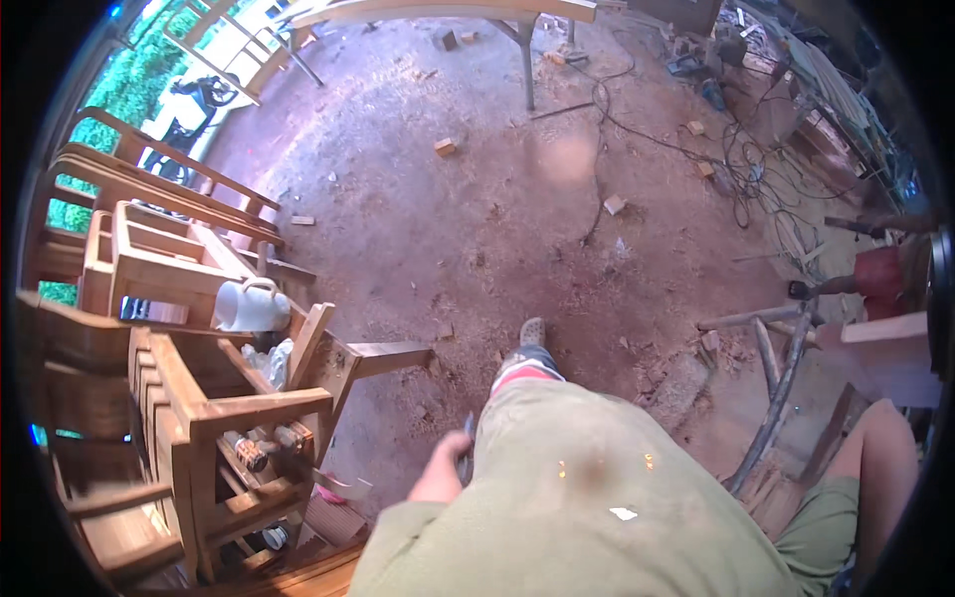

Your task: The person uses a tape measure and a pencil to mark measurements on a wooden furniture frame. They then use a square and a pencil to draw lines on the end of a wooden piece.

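My left hand (443, 470) hangs low beside my olive shirt, its fingers curled round a narrow dark bluish thing (467, 446) whose kind I cannot make out. Part of that thing is hidden by the hand and shirt. To the left of this hand is a wooden chair frame (261, 406) with small cans (244, 450) and a brush-like tool among its rails. My right arm (885, 453) is bent at the elbow on the right; its hand does not show. One of my shoes (532, 332) is on the dirt floor.
Wooden chair frames crowd the left, with a white plastic jug (251, 304) among them. A workbench (438, 10) stands at the far side. Tangled cables (751, 184) and wood offcuts (445, 147) lie on the floor. At right are a rough wooden trestle (781, 398) and another person's red clothing (879, 282).
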A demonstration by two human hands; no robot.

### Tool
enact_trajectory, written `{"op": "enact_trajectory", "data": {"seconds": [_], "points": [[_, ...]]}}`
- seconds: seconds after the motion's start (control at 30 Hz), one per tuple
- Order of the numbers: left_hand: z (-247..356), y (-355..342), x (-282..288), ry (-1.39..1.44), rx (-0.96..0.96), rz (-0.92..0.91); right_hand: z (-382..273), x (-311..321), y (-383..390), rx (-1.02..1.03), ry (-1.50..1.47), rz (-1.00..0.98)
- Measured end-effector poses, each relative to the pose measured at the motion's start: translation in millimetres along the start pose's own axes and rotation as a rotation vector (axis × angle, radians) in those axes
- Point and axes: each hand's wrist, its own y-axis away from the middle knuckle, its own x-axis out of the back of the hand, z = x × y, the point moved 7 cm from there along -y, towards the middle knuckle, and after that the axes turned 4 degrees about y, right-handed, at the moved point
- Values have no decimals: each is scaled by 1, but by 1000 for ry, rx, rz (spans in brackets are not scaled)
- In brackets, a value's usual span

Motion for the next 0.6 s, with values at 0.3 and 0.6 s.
{"op": "enact_trajectory", "data": {"seconds": [0.3, 0.6], "points": [[565, 118, 106, -233, -470, 181, 127, 88, 15, -163, 10, -22], [776, 76, 13, -210, -682, 364, 265, 227, 142, -277, -89, -20]]}}
